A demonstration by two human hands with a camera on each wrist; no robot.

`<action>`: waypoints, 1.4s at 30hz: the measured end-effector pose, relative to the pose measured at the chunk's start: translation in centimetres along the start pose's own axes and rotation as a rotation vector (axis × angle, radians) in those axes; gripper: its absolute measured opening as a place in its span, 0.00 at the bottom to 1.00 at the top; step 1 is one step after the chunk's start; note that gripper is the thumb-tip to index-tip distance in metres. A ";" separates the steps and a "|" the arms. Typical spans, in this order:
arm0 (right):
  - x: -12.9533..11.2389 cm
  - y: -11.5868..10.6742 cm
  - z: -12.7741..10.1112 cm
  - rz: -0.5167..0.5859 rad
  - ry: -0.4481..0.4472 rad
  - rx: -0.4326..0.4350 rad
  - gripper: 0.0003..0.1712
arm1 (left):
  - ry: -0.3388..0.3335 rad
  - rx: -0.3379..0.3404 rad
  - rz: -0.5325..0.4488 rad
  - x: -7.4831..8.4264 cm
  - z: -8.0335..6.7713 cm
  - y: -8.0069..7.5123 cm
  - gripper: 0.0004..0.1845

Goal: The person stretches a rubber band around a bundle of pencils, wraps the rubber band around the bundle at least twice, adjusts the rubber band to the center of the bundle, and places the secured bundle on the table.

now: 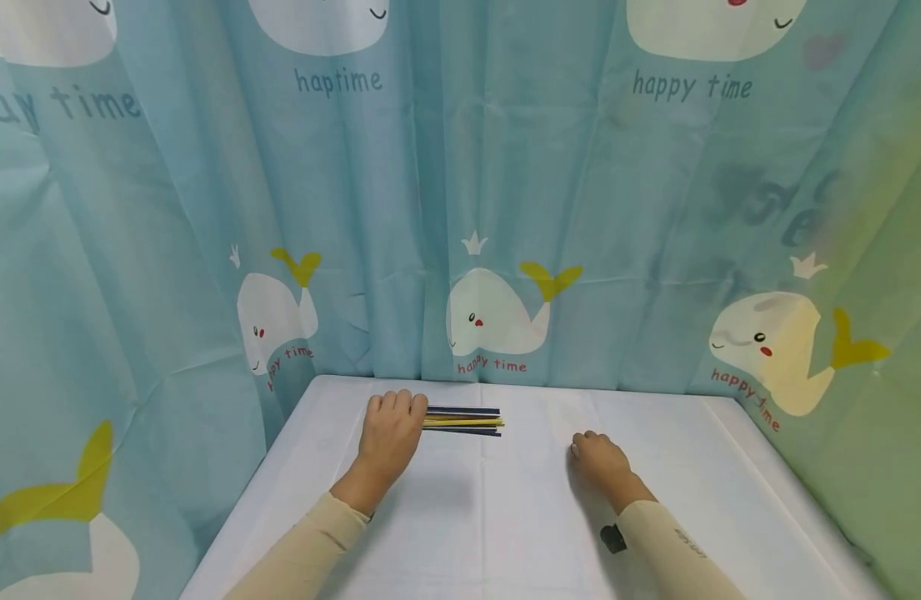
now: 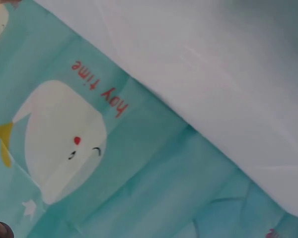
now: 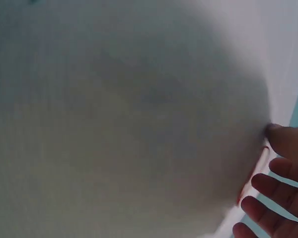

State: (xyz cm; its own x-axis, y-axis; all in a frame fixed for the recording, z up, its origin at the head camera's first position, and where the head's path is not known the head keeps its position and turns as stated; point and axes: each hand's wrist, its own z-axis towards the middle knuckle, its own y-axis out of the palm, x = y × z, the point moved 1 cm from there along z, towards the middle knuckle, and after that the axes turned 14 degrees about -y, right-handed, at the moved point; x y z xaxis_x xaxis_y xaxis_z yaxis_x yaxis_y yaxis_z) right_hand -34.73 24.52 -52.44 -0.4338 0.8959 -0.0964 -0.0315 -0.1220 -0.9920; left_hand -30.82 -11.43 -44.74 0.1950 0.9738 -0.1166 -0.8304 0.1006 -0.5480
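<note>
My left hand [image 1: 391, 429] grips a bundle of thin dark and yellow sticks [image 1: 463, 421] by one end, over the far left part of the table. Their free ends point right. In the left wrist view only bits of fingers [image 2: 4, 230] show at the lower left corner, and the bundle is mostly out of that view. My right hand [image 1: 601, 462] is low over the table, to the right of the sticks. From the right wrist, its fingers look parted and loosely bent, with the thumb tip down at the white surface. A thin red loop like a rubber band [image 3: 252, 176] shows right beside these fingertips.
A white cloth covers the table [image 1: 520, 525]. Behind it and along the left hangs a blue-green curtain [image 1: 400, 208] with whale prints. Greenish curtain fabric [image 1: 880, 467] borders the right edge. A small black object [image 1: 613, 538] shows beside the right sleeve.
</note>
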 end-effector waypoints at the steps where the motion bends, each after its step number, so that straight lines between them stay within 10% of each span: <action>1: 0.1 0.2 0.0 0.003 0.003 -0.004 0.09 | 0.001 0.016 -0.009 0.2 0.2 -0.1 0.12; 8: 0.2 0.5 0.2 0.017 -0.008 -0.001 0.04 | -0.006 0.071 -0.036 1.0 0.9 -0.2 0.16; 20: 3.6 0.6 0.2 0.425 0.205 0.206 0.12 | 0.003 0.091 -0.081 0.4 0.9 0.0 0.11; 35: 2.2 1.7 0.8 0.250 0.127 0.011 0.10 | 0.014 0.078 -0.051 0.4 1.0 0.5 0.09; 42: 1.3 1.5 0.9 0.788 0.260 0.318 0.09 | -0.013 0.085 -0.033 0.2 0.9 0.7 0.12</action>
State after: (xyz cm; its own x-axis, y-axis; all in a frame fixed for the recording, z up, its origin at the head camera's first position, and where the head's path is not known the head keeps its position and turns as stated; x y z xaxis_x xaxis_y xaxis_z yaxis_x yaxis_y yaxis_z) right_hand -36.14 25.16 -53.95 -0.2180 0.5653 -0.7956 -0.0752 -0.8225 -0.5638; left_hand -31.85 -10.94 -44.37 0.2165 0.9723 -0.0883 -0.8653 0.1492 -0.4786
